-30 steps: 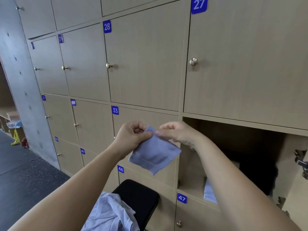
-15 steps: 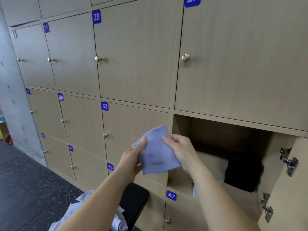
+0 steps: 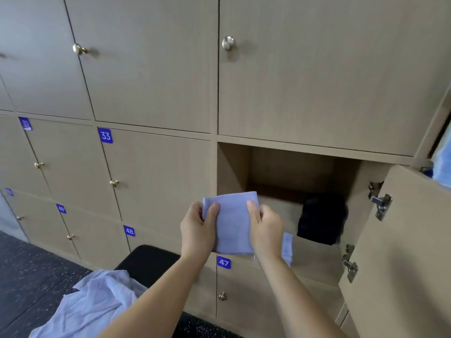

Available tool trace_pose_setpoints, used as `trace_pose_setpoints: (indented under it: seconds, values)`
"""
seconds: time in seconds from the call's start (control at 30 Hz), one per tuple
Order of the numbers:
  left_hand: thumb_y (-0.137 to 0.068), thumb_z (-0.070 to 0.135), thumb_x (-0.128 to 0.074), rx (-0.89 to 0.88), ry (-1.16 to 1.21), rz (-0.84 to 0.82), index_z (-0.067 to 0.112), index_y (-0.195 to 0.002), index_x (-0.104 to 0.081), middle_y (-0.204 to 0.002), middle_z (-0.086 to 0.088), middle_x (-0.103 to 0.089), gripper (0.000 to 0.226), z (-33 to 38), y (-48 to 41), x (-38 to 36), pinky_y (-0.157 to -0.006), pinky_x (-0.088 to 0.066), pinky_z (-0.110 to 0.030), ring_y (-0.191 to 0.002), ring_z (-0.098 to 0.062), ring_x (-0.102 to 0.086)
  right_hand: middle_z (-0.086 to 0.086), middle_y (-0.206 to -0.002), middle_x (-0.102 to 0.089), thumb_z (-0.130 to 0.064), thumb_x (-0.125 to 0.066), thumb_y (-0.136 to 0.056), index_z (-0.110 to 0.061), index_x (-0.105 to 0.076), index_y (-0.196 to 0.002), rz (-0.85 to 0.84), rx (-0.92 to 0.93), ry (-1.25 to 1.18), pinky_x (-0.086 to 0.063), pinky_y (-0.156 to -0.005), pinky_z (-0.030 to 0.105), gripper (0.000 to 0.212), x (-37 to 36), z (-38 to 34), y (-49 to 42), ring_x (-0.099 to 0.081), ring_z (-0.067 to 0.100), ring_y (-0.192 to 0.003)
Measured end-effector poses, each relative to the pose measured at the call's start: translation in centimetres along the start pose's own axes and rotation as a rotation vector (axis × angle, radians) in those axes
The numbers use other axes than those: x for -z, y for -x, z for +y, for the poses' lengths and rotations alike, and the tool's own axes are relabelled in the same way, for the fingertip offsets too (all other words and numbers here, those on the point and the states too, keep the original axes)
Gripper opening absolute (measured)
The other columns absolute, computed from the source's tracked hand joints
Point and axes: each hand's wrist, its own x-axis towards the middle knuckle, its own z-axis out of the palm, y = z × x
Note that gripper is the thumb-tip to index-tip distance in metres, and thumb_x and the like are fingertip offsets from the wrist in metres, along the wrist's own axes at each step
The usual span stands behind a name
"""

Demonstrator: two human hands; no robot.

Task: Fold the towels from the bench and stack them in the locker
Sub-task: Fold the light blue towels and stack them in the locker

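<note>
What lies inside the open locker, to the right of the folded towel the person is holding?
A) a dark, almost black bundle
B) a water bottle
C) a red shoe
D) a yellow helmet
A: a dark bundle sits on the floor of the open locker near its right wall, beyond the folded towel that the left hand and right hand grip.

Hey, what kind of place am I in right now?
Likely a gym changing room: numbered wooden lockers, a black bench with loose towels, speckled rubber floor.
</note>
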Motion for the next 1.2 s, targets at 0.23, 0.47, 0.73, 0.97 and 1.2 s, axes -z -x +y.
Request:
trace_pose_setpoints:
  seconds: [0.23,0.47,0.73,0.97,1.2]
  values:
    - [-0.094,0.039,-0.059,0.128,-0.035,-0.16,0.003,-0.075,-0.058,-0.064,-0.002,-0.056,0.041,-3.3,-0.3,-3.4,-0.053,-0.039,-0.021,-0.059,-0.014,-0.049,-0.002,-0.053,-0.035,-0.037,-0.051,-0.097,-0.014,-0.029,-0.057,0.051,-0.117,0.071,-0.023,-0.046,0.02,0.051,1.2,4.8,-0.9,-0.032,0.011,-0.051]
    - [-0.093,0.035,-0.063,0.283,-0.099,-0.282,0.0,-0.077,-0.068,-0.074,-0.019,-0.068,0.038,-9.9,-0.3,-6.3,-0.061,-0.044,-0.034,-0.065,-0.021,-0.056,-0.005,-0.05,-0.042,-0.029,-0.057,-0.093,-0.019,-0.038,-0.054,-0.06,-0.307,0.039,-0.03,-0.053,0.03,0.044,1.5,12.1,-0.4,-0.039,0.012,-0.053]
    - [-0.089,0.03,-0.071,0.383,-0.163,-0.408,0.013,-0.051,-0.056,-0.053,0.001,-0.059,0.044,-14.1,-2.0,-12.2,-0.058,-0.039,-0.029,-0.057,-0.02,-0.051,0.003,-0.051,-0.048,-0.028,-0.065,-0.087,-0.012,-0.048,-0.053,-0.124,-0.561,-0.015,-0.041,-0.055,0.038,0.042,1.6,20.5,-1.8,-0.044,0.021,-0.053]
    - [-0.089,0.025,-0.071,0.378,-0.043,-0.44,0.01,-0.062,-0.062,-0.058,0.003,-0.056,0.032,-13.4,-8.2,-18.7,-0.051,-0.038,-0.02,-0.056,-0.015,-0.045,0.009,-0.058,-0.053,-0.033,-0.067,-0.085,-0.009,-0.05,-0.056,-0.048,-0.589,-0.045,-0.049,-0.059,0.039,0.042,1.3,22.2,-10.7,-0.052,0.025,-0.058]
    - [-0.09,0.023,-0.071,0.404,-0.085,-0.488,0.013,-0.061,-0.06,-0.051,0.008,-0.049,0.033,-16.5,-11.1,-22.1,-0.052,-0.037,-0.02,-0.055,-0.013,-0.04,0.016,-0.061,-0.062,-0.036,-0.069,-0.084,-0.011,-0.052,-0.053,-0.04,-0.543,0.108,-0.044,-0.06,0.032,0.044,-0.1,24.7,-14.2,-0.062,0.036,-0.067]
